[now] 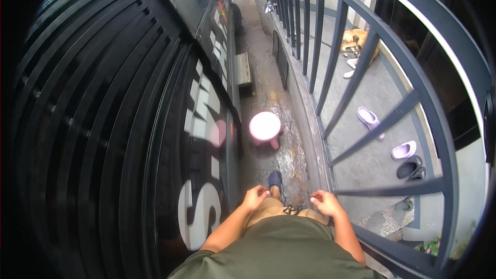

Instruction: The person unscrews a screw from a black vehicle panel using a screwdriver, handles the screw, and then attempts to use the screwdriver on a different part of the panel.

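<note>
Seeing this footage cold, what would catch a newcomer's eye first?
Probably the small pink stool, standing bright in the narrow passage just ahead of the person. Next, the large white letters on the dark panel to the left, and the tan-and-white dog lying behind the railing at upper right.

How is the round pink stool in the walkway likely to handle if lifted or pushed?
The pink stool is probably stiff and fairly light, given its molded-plastic look. Its stubby legs may resist tipping; the wet-looking ground might let it slide.
</note>
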The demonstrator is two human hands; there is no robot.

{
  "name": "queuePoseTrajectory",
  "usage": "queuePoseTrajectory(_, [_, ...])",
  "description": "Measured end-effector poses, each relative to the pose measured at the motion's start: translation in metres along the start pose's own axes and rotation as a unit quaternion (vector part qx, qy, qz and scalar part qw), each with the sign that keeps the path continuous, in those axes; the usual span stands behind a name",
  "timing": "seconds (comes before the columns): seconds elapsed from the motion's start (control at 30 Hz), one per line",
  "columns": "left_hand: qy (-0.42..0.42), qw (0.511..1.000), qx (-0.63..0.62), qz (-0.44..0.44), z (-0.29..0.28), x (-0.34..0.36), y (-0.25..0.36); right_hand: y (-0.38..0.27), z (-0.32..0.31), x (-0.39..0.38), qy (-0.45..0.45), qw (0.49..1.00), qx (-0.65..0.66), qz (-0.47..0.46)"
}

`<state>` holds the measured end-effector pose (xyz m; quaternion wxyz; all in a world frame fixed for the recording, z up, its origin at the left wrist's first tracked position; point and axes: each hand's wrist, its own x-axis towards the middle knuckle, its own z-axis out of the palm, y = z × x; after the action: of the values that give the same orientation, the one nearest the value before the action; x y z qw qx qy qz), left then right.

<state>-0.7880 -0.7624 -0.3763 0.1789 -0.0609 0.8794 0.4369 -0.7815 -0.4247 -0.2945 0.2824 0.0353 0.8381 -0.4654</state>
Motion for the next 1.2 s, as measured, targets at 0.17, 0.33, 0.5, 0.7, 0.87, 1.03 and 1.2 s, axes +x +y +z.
queuePoseTrajectory(0.17, [0.113, 0.992, -0.032, 0.049, -0.070, 0.169, 0.026, 0.010, -0.012, 0.091, 0.039, 0.992, -0.060, 0.107])
queuePoseTrajectory(0.33, [0.111, 0.989, -0.099, 0.018, -0.134, 0.297, 0.039, -0.059, -0.046, 0.159, 0.040, 0.998, -0.004, 0.044])
queuePoseTrajectory(0.5, [0.018, 0.997, 0.069, -0.028, -0.153, 0.374, 0.008, -0.071, -0.070, 0.238, 0.049, 0.997, 0.047, 0.033])
queuePoseTrajectory(0.7, [0.029, 0.966, -0.038, -0.253, -0.087, 0.367, -0.094, -0.087, -0.108, 0.313, 0.077, 0.993, 0.083, 0.021])
queuePoseTrajectory(0.87, [0.008, 0.906, -0.194, -0.376, -0.074, 0.404, -0.120, -0.069, -0.110, 0.347, 0.112, 0.955, 0.271, 0.041])
queuePoseTrajectory(1.03, [-0.126, 0.956, 0.199, -0.173, -0.139, 0.484, -0.050, -0.094, -0.122, 0.376, 0.121, 0.962, 0.229, 0.080])
queuePoseTrajectory(1.2, [-0.146, 0.962, 0.194, -0.128, -0.176, 0.604, 0.029, -0.122, -0.141, 0.439, 0.115, 0.957, 0.257, 0.072])
